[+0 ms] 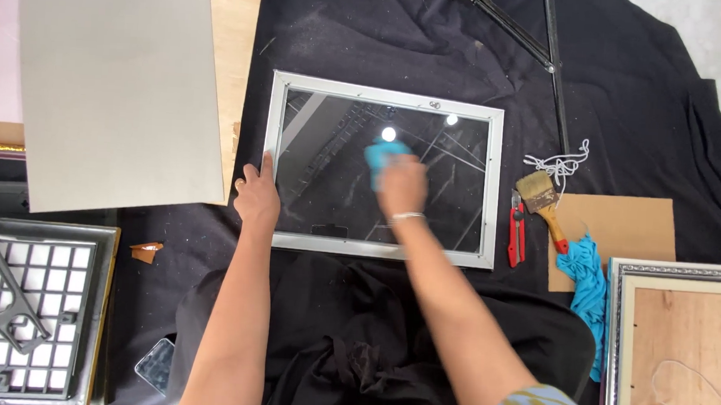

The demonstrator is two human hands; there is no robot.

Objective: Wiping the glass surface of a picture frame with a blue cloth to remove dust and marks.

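Observation:
A silver picture frame [492,185] with a reflective glass pane lies flat on the black cloth. My right hand [401,187] presses a small blue cloth [382,159] onto the glass near its middle; the hand is blurred. My left hand [257,194] rests on the frame's left edge, fingers on the silver border, holding it steady. A bracelet circles my right wrist.
A grey board [118,79] over a wooden panel [235,45] lies at the left. Red pliers [516,229], a paintbrush [544,204], white string [559,163] and another blue cloth [589,283] sit right of the frame. Another frame [677,347] lies at bottom right, a grid frame [29,307] at bottom left.

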